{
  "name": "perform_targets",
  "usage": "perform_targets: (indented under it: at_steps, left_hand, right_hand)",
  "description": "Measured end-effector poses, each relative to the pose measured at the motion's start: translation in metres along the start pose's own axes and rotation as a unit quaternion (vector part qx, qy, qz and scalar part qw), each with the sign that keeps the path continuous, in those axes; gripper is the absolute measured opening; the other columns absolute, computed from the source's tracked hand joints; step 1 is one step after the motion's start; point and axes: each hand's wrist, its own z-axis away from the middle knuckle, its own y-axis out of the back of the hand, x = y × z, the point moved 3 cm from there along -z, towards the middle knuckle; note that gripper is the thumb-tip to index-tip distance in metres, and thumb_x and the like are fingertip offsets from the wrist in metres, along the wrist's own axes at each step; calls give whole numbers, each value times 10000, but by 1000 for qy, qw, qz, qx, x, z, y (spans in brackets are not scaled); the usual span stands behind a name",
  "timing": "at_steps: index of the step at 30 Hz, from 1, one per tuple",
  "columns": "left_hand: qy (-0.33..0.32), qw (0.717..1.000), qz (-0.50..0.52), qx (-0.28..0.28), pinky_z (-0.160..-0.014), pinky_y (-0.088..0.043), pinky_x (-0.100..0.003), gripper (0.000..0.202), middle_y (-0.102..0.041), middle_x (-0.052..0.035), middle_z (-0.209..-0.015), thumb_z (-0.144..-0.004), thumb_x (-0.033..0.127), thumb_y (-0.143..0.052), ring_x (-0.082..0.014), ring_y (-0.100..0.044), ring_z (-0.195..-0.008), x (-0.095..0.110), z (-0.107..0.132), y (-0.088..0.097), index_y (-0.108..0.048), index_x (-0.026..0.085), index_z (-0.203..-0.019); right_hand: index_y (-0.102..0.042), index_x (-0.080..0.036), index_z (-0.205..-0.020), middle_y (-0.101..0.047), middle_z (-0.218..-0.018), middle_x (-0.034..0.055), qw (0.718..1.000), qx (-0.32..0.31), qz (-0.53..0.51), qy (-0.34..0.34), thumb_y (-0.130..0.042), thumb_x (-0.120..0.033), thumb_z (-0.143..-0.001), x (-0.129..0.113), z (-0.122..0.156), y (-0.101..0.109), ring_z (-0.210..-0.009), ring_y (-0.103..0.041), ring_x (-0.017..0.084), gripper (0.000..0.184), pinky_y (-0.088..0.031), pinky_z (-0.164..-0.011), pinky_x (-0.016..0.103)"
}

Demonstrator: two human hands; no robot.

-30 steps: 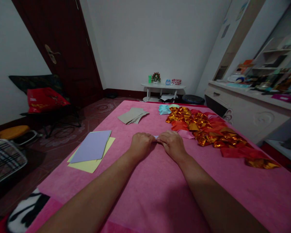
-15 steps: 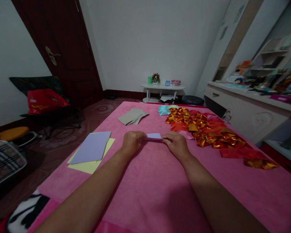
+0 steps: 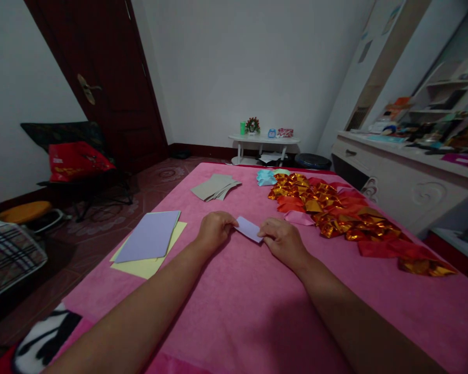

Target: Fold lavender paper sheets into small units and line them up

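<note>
Between my two hands is a small strip of folded lilac paper (image 3: 248,229), tilted down toward the right. My left hand (image 3: 217,228) pinches its left end, and my right hand (image 3: 283,236) pinches the right end. Left of my left hand lies a stack of lilac paper (image 3: 148,236), with yellow paper (image 3: 140,268) sticking out beneath it. Farther back sits a fanned pile of grey paper pieces (image 3: 215,187). Gold and red foil folded shapes (image 3: 335,210) spread out beyond my right hand, and a pink folded piece (image 3: 299,218) lies nearest to it.
A pink cloth (image 3: 234,306) covers the surface under my hands. Light blue folded pieces (image 3: 265,177) lie at its far edge. Behind stands a small white table (image 3: 263,139). A cluttered white dresser (image 3: 409,171) is on the right, and a chair with a red bag (image 3: 78,162) on the left.
The lilac strip has turned from level to slanting, its right end lower and nearer me. My right hand has come down slightly with it; both hands keep their hold.
</note>
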Motion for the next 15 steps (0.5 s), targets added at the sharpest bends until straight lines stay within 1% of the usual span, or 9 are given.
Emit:
perform_targets:
  at_steps: [3,5,7,9,12,15]
  left_hand:
    - [-90,995,-46,-16,-775,-452,-297,159,-716,-38,-846,-759,86,-601,-159,-626,-816,12,7,6,-709,199,-788]
    - [-162,981,-89,-48,-789,-429,-320,135,-703,-46,-854,-807,127,-579,-173,-601,-847,22,14,10,-696,193,-800]
    - [-211,968,-112,-79,-804,-416,-330,146,-692,-58,-864,-853,168,-540,-176,-585,-857,32,22,14,-685,181,-836]
    - [-226,964,-107,-95,-822,-409,-332,159,-685,-61,-886,-877,192,-516,-175,-582,-873,41,29,17,-674,176,-891]
    - [-236,961,-81,-115,-831,-410,-331,181,-679,-54,-917,-898,213,-496,-169,-586,-881,53,38,16,-653,181,-981]
    - [-257,959,-55,-110,-798,-428,-310,186,-680,-53,-923,-909,217,-485,-160,-596,-866,59,45,15,-648,182,-992]
  right_hand:
    - [-638,-189,-719,-623,-751,24,998,-38,47,18,-545,-7,-721,-13,9,2,-725,-567,152,205,-408,-665,258]
    - [-627,-182,-723,-613,-746,29,996,-57,67,34,-537,-18,-735,-21,16,4,-722,-558,154,187,-399,-668,262]
    - [-623,-170,-724,-608,-746,37,994,-68,72,44,-524,-34,-759,-26,21,6,-721,-552,155,172,-397,-672,267]
    - [-620,-162,-723,-609,-749,45,995,-71,62,44,-508,-51,-785,-29,26,6,-716,-550,154,169,-400,-672,266]
    - [-616,-160,-718,-613,-742,46,997,-65,43,28,-493,-58,-799,-31,33,6,-708,-551,152,179,-404,-669,267]
    - [-622,-170,-738,-616,-753,38,997,-73,9,6,-500,-48,-777,-32,38,5,-719,-557,153,177,-408,-674,271]
